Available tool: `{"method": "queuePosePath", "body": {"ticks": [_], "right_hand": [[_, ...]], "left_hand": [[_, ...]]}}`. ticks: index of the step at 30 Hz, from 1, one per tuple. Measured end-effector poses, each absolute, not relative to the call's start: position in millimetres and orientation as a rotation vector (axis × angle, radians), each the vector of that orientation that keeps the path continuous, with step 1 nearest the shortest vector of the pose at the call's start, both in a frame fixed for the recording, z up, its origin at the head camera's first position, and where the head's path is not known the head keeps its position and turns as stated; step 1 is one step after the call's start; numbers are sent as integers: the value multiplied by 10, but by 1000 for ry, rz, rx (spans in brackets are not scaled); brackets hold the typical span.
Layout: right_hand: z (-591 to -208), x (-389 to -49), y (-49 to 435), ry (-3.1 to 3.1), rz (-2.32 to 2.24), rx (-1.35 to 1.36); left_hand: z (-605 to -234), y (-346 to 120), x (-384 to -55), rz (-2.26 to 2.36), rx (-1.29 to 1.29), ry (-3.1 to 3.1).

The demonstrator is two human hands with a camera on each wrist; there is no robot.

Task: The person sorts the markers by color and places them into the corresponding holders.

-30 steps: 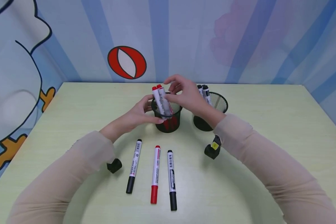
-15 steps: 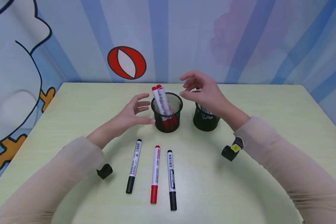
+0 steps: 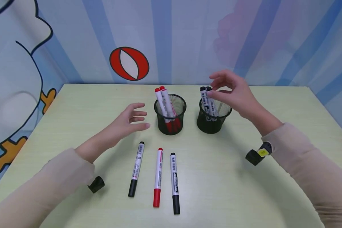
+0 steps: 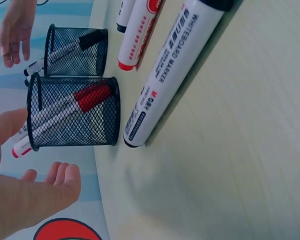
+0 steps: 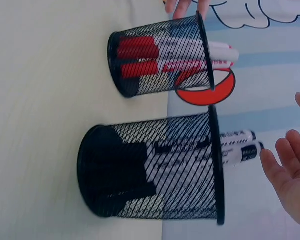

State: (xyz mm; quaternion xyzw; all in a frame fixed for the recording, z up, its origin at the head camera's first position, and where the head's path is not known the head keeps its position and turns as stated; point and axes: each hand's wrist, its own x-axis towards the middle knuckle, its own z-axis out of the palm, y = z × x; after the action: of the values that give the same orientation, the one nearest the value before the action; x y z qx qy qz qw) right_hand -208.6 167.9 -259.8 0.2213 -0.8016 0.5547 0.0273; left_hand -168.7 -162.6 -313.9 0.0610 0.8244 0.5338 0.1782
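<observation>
Two black mesh pen cups stand side by side toward the back of the table. The left pen cup [image 3: 170,126] holds red-capped whiteboard markers [image 3: 166,103]; the right pen cup [image 3: 210,126] holds black-capped markers [image 3: 208,103]. My left hand [image 3: 122,123] hovers left of the red markers' cup, fingers spread and holding nothing. Above the right cup's rim is my right hand [image 3: 235,93], its fingers loosely bent beside the tops of the black markers. The right wrist view shows a gap between those fingers [image 5: 290,165] and the marker ends [image 5: 242,145].
In front of the cups lie a black marker [image 3: 136,169] at left, a red marker [image 3: 158,177] in the middle and another black marker [image 3: 175,183] at right. A blue striped backdrop [image 3: 188,41] rises behind the table's back edge.
My left hand has let go of the left cup and drawn back to the left. My right hand has moved right, away from the red markers, to the right cup.
</observation>
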Motion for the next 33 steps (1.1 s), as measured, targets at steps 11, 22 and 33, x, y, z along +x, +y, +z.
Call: {"method": "queuePosePath", "body": {"ticks": [11,22,33], "right_hand": [[-2781,-2184,2008,-2503,1710,591],[-2958,-2211,2195,-2601,1788,626],[-3119,-2222,2247,-2605,1992,724]], "left_hand": [[-3151,-1519,-1509,1422,224,2297],[-3147,-1389,-1361,1374,387,2258],[-3137,-1200,-1267,1333,348,2180]]}}
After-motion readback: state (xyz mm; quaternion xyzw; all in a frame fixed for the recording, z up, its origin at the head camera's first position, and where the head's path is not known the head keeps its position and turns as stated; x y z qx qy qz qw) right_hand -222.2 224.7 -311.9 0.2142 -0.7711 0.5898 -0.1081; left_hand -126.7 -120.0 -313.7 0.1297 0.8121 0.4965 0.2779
